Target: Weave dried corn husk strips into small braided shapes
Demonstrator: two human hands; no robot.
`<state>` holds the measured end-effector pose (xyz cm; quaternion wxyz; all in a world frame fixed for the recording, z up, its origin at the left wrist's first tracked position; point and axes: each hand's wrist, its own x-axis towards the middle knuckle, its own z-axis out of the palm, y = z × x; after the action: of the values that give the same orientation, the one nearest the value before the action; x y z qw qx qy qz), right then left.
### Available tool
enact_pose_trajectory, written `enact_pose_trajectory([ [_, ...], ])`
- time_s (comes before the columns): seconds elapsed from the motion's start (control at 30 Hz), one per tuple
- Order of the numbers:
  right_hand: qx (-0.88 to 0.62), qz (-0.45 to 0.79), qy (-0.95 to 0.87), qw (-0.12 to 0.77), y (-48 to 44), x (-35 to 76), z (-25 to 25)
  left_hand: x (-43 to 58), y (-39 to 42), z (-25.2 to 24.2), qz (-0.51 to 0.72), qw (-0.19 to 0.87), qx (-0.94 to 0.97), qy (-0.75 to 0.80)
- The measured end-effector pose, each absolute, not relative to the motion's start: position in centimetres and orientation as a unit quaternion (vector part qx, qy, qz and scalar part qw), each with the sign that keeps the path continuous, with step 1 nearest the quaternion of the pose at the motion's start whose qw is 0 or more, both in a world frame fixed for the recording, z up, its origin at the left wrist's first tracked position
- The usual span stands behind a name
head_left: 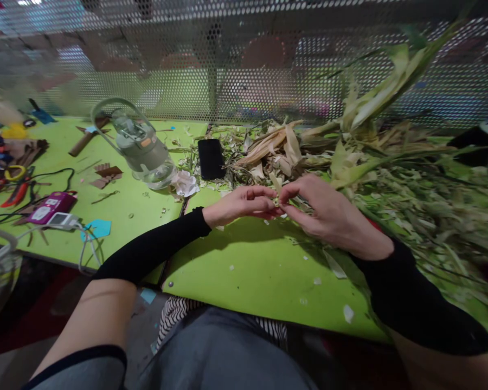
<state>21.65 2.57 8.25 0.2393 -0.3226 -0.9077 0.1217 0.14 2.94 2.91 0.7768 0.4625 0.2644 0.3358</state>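
My left hand (244, 206) and my right hand (325, 214) meet above the green table, fingertips nearly touching. Between their pinched fingers is a small pale strip of corn husk (275, 183), its top sticking up and the rest hidden by the fingers. Both hands are closed on it. Just behind them lies a heap of dried corn husks (282, 146). Longer green and yellowish husk leaves (374, 108) rise at the right, and shredded husk bits (415, 222) spread beside my right forearm.
A black phone (211, 158) lies behind my left hand. Left of it stand a clear water bottle (144, 149) and crumpled tissue (185, 183). Further left are a hammer (85, 138), a purple power strip (52, 207), a white charger (63, 220) and pliers (18, 187). A perforated metal screen (260, 70) closes the back.
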Motion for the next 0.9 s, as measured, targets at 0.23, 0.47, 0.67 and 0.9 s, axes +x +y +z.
enact_pose_trajectory([
  [0.23, -0.33, 0.103, -0.903, 0.255, 2.0, 21.0, 8.1, 0.3, 2.9, 2.6, 0.338, 0.774, 0.464, 0.268],
  [0.47, -0.348, 0.155, -0.871, 0.309, 2.2, 21.2, 7.5, 0.5, 2.8, 2.8, 0.364, 0.794, 0.411, 0.259],
  [0.67, -0.4, 0.205, -0.775, 0.444, 2.9, 21.4, 7.1, 0.7, 2.9, 2.6, 0.392, 0.797, 0.389, 0.247],
  [0.9, -0.46, 0.301, -0.769, 0.325, 2.8, 20.8, 7.1, 0.6, 2.9, 3.0, 0.372, 0.792, 0.41, 0.259],
])
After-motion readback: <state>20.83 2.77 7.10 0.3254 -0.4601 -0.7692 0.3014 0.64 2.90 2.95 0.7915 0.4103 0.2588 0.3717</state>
